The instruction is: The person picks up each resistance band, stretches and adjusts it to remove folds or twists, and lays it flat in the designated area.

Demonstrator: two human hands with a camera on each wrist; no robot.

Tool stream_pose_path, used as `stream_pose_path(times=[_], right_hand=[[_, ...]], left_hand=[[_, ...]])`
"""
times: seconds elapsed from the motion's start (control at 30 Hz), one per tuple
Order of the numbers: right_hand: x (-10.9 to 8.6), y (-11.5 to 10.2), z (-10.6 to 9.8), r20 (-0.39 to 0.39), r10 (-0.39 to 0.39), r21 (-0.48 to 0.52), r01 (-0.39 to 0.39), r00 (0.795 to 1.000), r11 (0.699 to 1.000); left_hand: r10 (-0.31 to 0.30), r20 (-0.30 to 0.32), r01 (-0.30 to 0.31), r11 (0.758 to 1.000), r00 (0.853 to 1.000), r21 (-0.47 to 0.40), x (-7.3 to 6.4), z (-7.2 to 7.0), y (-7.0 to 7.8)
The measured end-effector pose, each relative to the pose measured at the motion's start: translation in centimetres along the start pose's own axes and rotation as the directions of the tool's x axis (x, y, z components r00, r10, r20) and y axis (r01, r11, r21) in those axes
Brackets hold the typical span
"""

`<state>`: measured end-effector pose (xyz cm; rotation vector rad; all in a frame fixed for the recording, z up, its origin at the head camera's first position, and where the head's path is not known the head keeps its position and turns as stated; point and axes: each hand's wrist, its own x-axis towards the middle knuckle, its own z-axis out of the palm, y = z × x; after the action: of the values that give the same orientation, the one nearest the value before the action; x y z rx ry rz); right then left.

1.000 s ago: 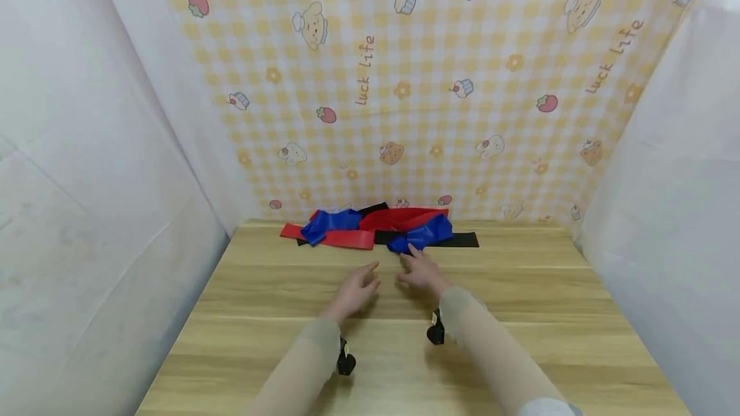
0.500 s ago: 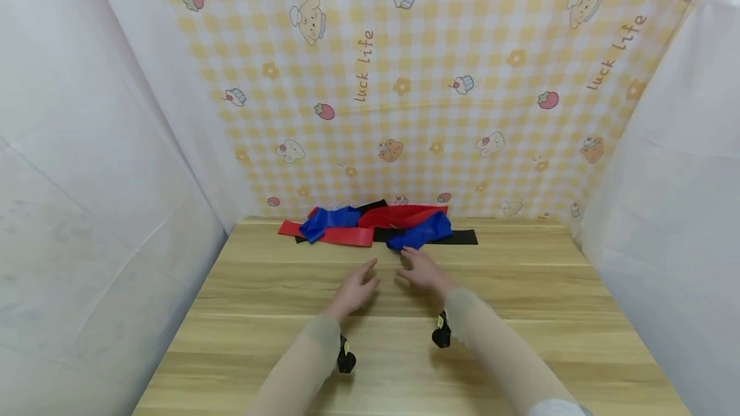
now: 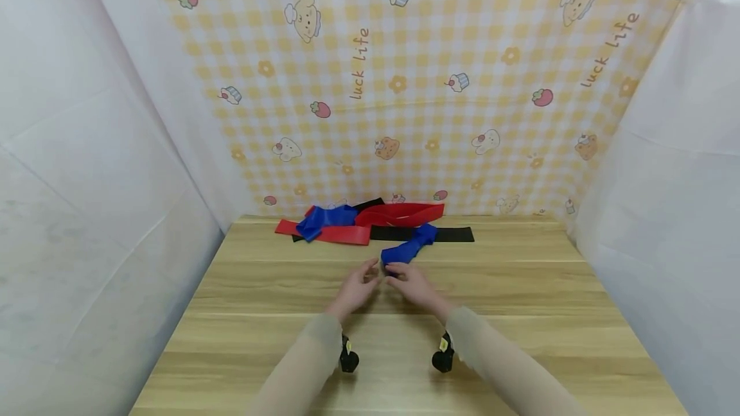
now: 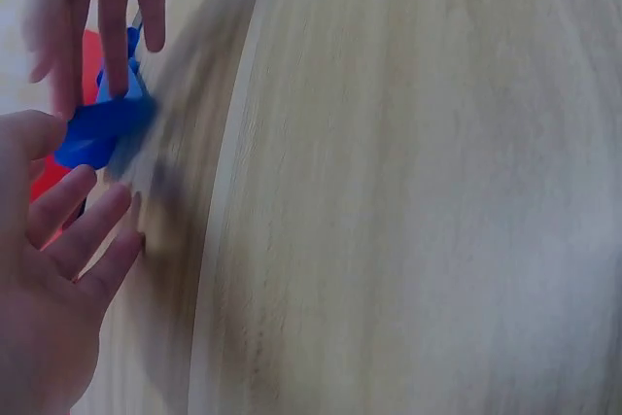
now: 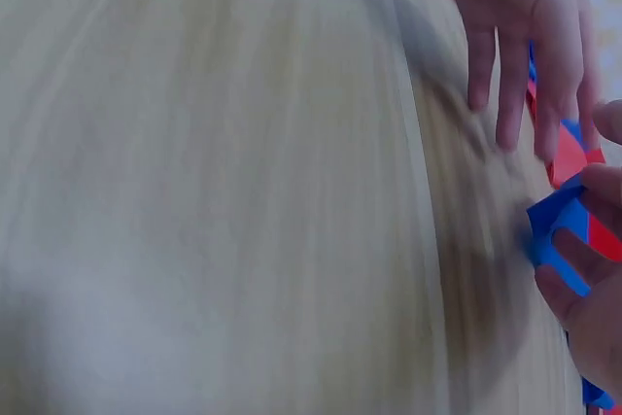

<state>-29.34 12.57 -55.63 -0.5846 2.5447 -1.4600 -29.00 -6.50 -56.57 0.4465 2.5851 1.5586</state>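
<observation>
A yellow-checked cloth [image 3: 399, 43] hangs behind the wooden surface [image 3: 393, 371], along whose far edge lie a long black strip [image 3: 455, 235], a flat red strip [image 3: 341, 235] and a crumpled blue strip [image 3: 329, 217]. Near them the left hand [image 3: 354, 289] is loosely spread, just beside the right hand [image 3: 413, 286], whose thumb and finger pinch the near end of a narrow blue strip [image 3: 405, 250]. That one runs back across the black strip.
</observation>
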Motion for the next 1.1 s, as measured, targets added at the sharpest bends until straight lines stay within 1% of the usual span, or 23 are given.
stream_pose_path(times=[0.1,0.17,0.27,0.3,0.33,0.4,0.5,0.53,0.57,0.63,0.7,0.77,0.8,0.87,0.93,1.0,1.07,1.1], right_hand=[[-0.4,-0.1,0.7,-0.018,0.005,0.093,-0.003,1.000,0.996],[-0.7,-0.3,1.2,-0.029,0.010,0.121,-0.007,1.000,0.993],[-1.2,-0.7,1.6,-0.045,0.035,0.154,-0.028,0.998,0.988],[-1.3,-0.8,1.8,-0.047,0.044,0.165,-0.036,0.998,0.986],[-1.5,-0.9,1.9,-0.046,0.053,0.173,-0.044,0.998,0.984],[-1.7,-1.1,2.0,-0.048,0.079,0.196,-0.068,0.996,0.978],[-2.2,-1.2,2.0,-0.040,0.092,0.204,-0.082,0.995,0.975],[-2.3,-1.3,2.0,-0.035,0.091,0.205,-0.082,0.995,0.975],[-2.5,-1.3,2.0,-0.031,0.086,0.210,-0.078,0.996,0.975],[-2.9,-1.9,1.6,-0.020,0.068,0.225,-0.062,0.997,0.972],[-3.0,-1.5,1.3,-0.023,0.070,0.252,-0.062,0.997,0.966],[-3.0,-1.0,0.9,-0.051,0.086,0.271,-0.069,0.995,0.960],[-3.0,-0.7,0.7,-0.077,0.111,0.277,-0.086,0.991,0.957],[-2.6,0.8,0.2,-0.155,0.162,0.276,-0.115,0.975,0.954],[-2.6,1.5,-0.7,-0.251,0.199,0.269,-0.129,0.948,0.954],[-2.6,2.6,-1.8,-0.348,0.235,0.271,-0.143,0.908,0.952],[-2.6,3.6,-2.9,-0.435,0.255,0.256,-0.153,0.864,0.955],[-2.7,4.2,-3.5,-0.472,0.268,0.252,-0.163,0.840,0.954]], left_hand=[[0.014,0.016,-0.013,1.000,1.000,-0.019,0.0,0.3,0.0],[0.017,0.025,-0.016,0.999,1.000,-0.049,-0.1,0.4,-0.1],[0.048,0.020,-0.046,0.996,0.999,-0.082,-0.3,0.4,-0.3],[0.088,0.012,-0.087,0.993,0.996,-0.086,-0.1,0.6,-1.3],[0.104,0.005,-0.104,0.991,0.995,-0.089,-0.2,0.6,-1.4],[0.116,-0.010,-0.117,0.990,0.993,-0.077,-0.3,0.6,-1.5],[0.081,-0.023,-0.082,0.995,0.996,-0.050,-0.3,0.8,-1.6],[0.028,-0.023,-0.030,0.999,0.999,-0.046,-0.6,0.7,-0.8],[0.008,-0.027,-0.009,0.999,1.000,-0.035,-0.6,0.9,-0.8],[-0.016,-0.042,0.015,1.000,0.999,-0.018,-0.6,1.0,-0.7],[-0.045,-0.060,0.044,0.999,0.997,-0.018,-0.7,1.0,-0.7],[-0.068,-0.080,0.066,0.997,0.994,-0.029,-0.8,0.9,-0.7],[-0.085,-0.087,0.082,0.996,0.993,-0.044,-0.9,0.8,-0.8],[-0.133,-0.095,0.125,0.989,0.987,-0.083,-1.0,0.6,-0.9],[-0.182,-0.098,0.169,0.977,0.978,-0.131,-1.1,0.3,-1.2],[-0.232,-0.094,0.211,0.958,0.968,-0.192,-1.3,0.1,-1.5],[-0.279,-0.084,0.250,0.933,0.956,-0.257,-1.6,-0.2,-1.8],[-0.285,-0.079,0.254,0.927,0.955,-0.276,-1.7,-0.3,-1.9]])
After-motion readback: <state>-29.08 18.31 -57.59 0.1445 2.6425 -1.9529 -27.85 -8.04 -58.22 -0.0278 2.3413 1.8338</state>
